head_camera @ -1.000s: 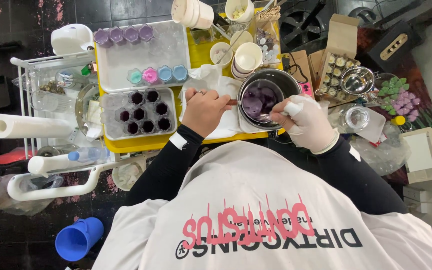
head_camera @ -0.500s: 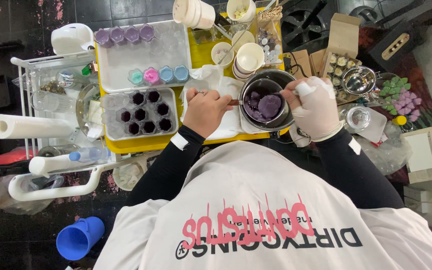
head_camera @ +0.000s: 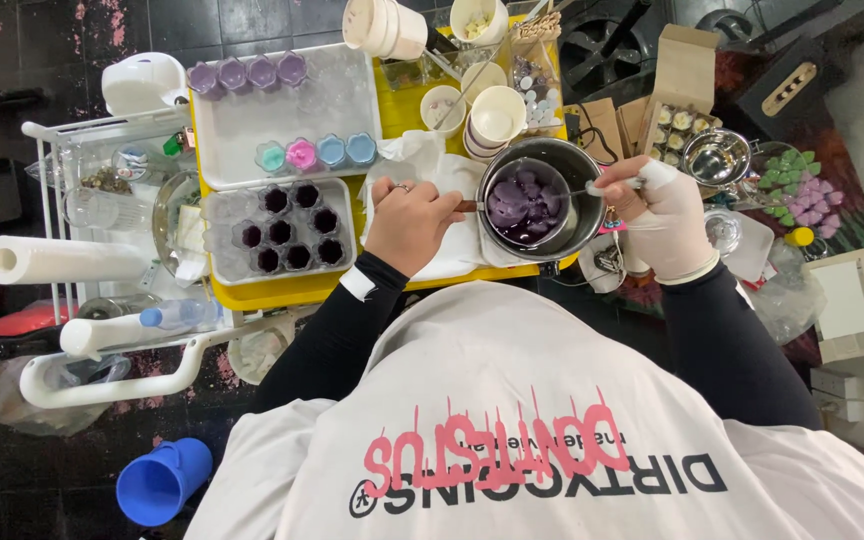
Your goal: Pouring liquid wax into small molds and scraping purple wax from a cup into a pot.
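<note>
The person's left hand (head_camera: 412,222) is closed around the handle of a small pan (head_camera: 527,200) that sits inside a larger steel pot (head_camera: 570,175). The gloved right hand (head_camera: 667,220) pinches a thin metal stirrer (head_camera: 607,186) between thumb and fingertips; its far end dips into the pan just past the fingers.

The pan holds purple lumps (head_camera: 522,200), seemingly wax, part solid and part glossy. By the look of it, the load is light, but the pan would swing easily on its long handle, and any liquid part would slop if it tilted. The safest hold is likely where the left fingers already are, on the handle's outer end, well away from the metal bowl, which may be hot. The lumps look soft and slick, so the stirrer would tend to skid off them unless pressed gently.

Left of the left knuckles lies a white cloth (head_camera: 422,160), and beyond it a tray of small cups (head_camera: 292,228) with dark purple fill. Further out stands a tray with pastel cups (head_camera: 317,153). Paper cups (head_camera: 497,115) stand just beyond the pot. Near the right wrist lie a small glass (head_camera: 722,230) and a steel bowl (head_camera: 717,155).
</note>
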